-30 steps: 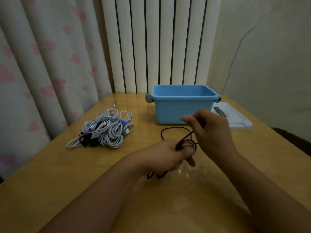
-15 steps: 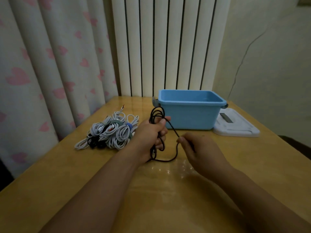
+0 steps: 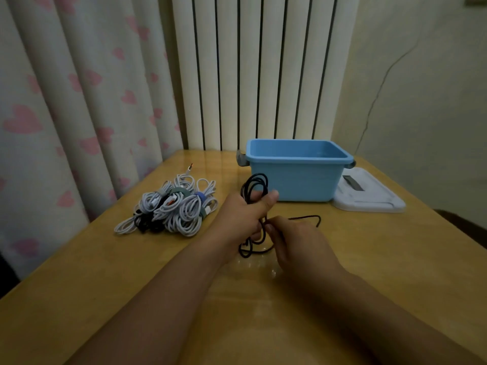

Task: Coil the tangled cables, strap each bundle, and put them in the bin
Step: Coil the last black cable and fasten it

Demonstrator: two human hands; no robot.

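Two hands meet over the wooden table (image 3: 79, 280) in our one head view, just in front of the blue bin (image 3: 297, 177), which we take as our landmark. Our left hand (image 3: 242, 219) is clenched around a black cable (image 3: 254, 185), whose gathered loops stand up above the fist against the bin's front-left corner and hang out below it toward us. Our right hand (image 3: 297, 241), in front of the bin's middle, pinches a strand of the same cable between thumb and fingertips right beside the left fist; from there a loose length of cable arcs over the tabletop before the bin's front wall. Left of the bin, well apart from it, lies a pile of coiled cables (image 3: 174, 206), mostly white with some black, several banded with green and blue straps. Touching the bin's right side, a white lid (image 3: 369, 198) lies flat. Behind the bin stand a white ribbed radiator (image 3: 263, 75) and a curtain (image 3: 79, 101) printed with pink hearts.
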